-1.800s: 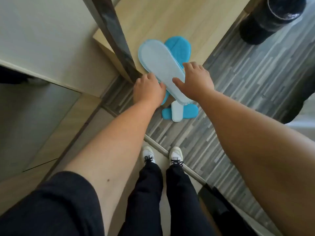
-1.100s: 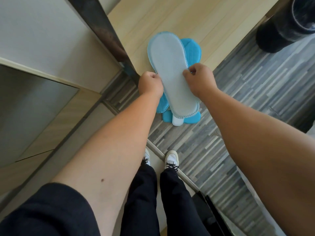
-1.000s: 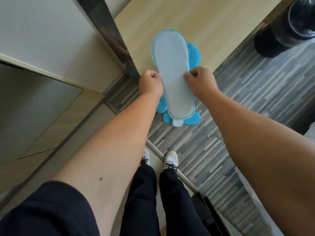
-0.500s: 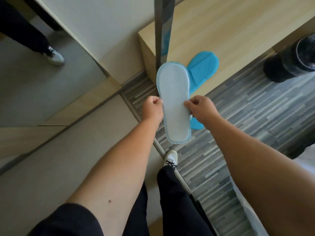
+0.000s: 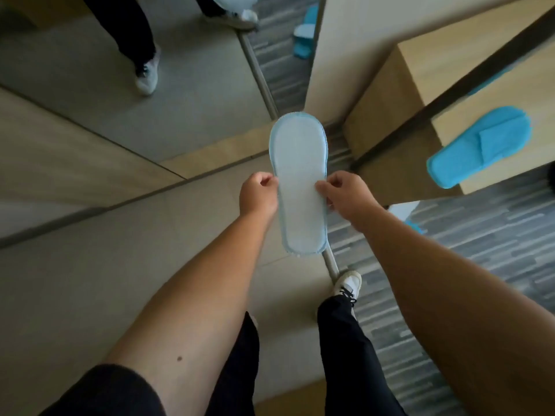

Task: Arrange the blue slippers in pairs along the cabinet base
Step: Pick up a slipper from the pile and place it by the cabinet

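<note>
I hold one blue slipper (image 5: 300,181) in the air with its pale sole facing me, toe pointing away. My left hand (image 5: 258,195) pinches its left edge and my right hand (image 5: 345,193) pinches its right edge. A second blue slipper (image 5: 477,147) lies strap-up on the wooden cabinet base (image 5: 420,55) at the right, its heel hanging over the front edge. Part of another slipper (image 5: 404,213) shows on the striped floor just behind my right forearm, mostly hidden.
A mirror (image 5: 150,70) at the upper left reflects legs, shoes and a slipper. A dark metal post (image 5: 450,82) crosses the cabinet base. A metal floor strip (image 5: 330,262) divides beige tile from grey striped flooring. My right shoe (image 5: 348,285) stands on it.
I have lifted the slipper off the others and drawn it back from the cabinet. My view has swung left, so the cabinet base now sits at the right.
</note>
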Demonstrator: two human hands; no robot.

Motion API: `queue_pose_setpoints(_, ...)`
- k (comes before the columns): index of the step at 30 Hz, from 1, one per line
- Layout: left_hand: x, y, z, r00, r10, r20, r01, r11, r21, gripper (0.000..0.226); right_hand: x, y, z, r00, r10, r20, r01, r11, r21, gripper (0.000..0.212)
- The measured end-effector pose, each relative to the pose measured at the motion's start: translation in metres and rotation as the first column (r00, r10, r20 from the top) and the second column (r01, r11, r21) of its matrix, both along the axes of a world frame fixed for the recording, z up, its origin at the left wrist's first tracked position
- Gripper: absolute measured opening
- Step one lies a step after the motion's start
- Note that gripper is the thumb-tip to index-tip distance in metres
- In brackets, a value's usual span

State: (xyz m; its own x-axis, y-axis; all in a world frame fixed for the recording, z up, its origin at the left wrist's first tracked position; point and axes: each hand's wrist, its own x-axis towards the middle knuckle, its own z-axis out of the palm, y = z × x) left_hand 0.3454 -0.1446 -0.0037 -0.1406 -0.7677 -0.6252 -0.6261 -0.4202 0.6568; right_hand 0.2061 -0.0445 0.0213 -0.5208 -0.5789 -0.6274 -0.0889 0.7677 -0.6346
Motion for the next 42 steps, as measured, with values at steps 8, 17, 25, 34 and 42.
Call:
queue_pose_setpoints(8,0.120,-0.064,-0.071,0.982,-0.122,0.147,0.133,0.989,-0.068,0.037,0.155,-0.089,-0.075,0.908,0.228,-0.352,-0.205,0.973,0.101,0.021)
queue_pose_setpoints(17,0.154,-0.083,-0.197,0.989,0.094,-0.115,-0.072,0.980,0.185,0.026,0.204,-0.111,-0.220,0.565,0.578,-0.588,-0.620,0.768,0.160,0.018)
queue_pose_setpoints(25,0.164,-0.099,-0.358,0.980,0.059,-0.191,-0.013,0.972,0.233,0.020,0.154,-0.121,-0.378,0.883,0.343,-0.320,-0.351,0.936,0.034,0.038)
queue_pose_setpoints(34,0.163,-0.128,-0.505,1.000,0.016,0.000,-0.016,0.999,0.048,0.034,0.136,-0.160,-0.512,0.996,0.072,0.048,-0.075,0.996,0.058,0.010)
queue_pose_setpoints(42,0.147,-0.146,-0.543,0.989,-0.019,0.147,0.026,0.999,-0.048,0.031,0.137,-0.184,-0.564,0.999,0.028,-0.026,-0.026,0.997,0.069,0.010)
